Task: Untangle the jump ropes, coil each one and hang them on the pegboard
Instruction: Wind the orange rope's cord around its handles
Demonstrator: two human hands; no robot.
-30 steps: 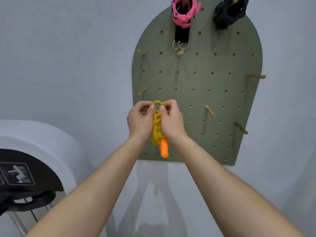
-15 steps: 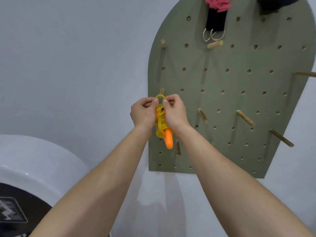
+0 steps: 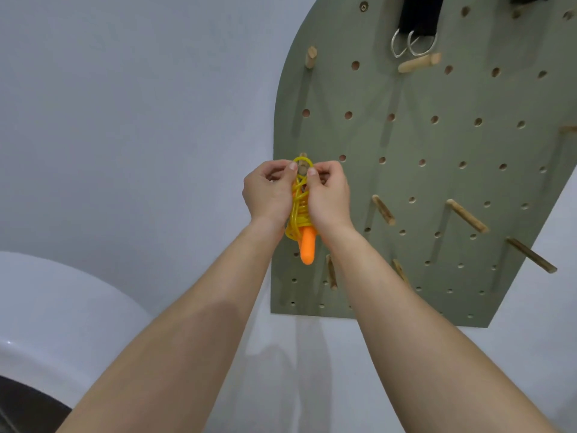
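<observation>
A coiled yellow jump rope [image 3: 297, 214] with an orange handle [image 3: 307, 249] hangs between my hands in front of the olive-green pegboard [image 3: 437, 182]. My left hand [image 3: 268, 192] and my right hand [image 3: 327, 195] each pinch one side of the rope's top loop [image 3: 303, 160]. The loop sits around a short wooden peg [image 3: 302, 165] near the board's left edge. The rest of the coil is partly hidden between my palms.
Several bare wooden pegs stick out of the board, such as peg [image 3: 383, 210] and peg [image 3: 467, 215]. A black strap with metal rings [image 3: 412, 42] hangs at the top. A white rounded machine [image 3: 56, 307] stands at lower left against the grey wall.
The view has closed in on the pegboard and shifted so the board sits further right. My hands have carried the rope's loop up onto the left-hand peg.
</observation>
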